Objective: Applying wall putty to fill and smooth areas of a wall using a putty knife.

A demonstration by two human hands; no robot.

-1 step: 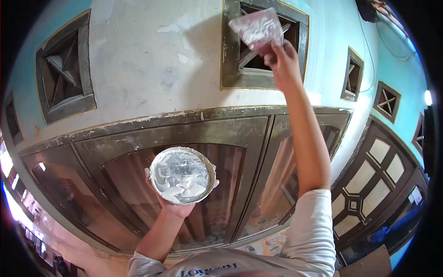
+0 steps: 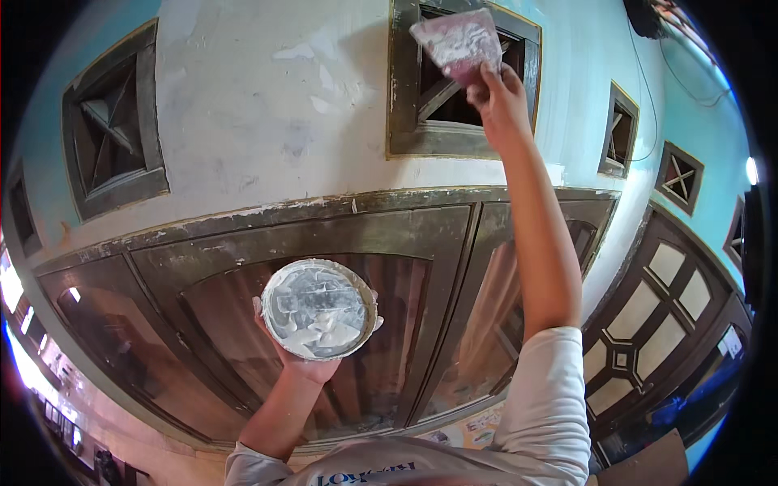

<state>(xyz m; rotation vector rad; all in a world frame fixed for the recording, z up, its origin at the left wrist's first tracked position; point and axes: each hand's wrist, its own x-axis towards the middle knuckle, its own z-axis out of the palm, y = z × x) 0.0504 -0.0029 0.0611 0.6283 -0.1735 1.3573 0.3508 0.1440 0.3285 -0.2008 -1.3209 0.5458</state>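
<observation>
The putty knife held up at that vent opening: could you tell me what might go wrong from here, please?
1. The right hand holds the putty knife high overhead, its blade coated in white filler; some could drop off onto the dark wooden door below.
2. The left hand props the round pan of filler from beneath only, tilted toward the camera, so it might slip or spill.
3. The blade is at the vent frame, which it could smear.

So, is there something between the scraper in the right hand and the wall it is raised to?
Nothing visible. The right hand holds the putty-covered scraper up before the framed vent opening, and no object lies between blade and wall.
</observation>
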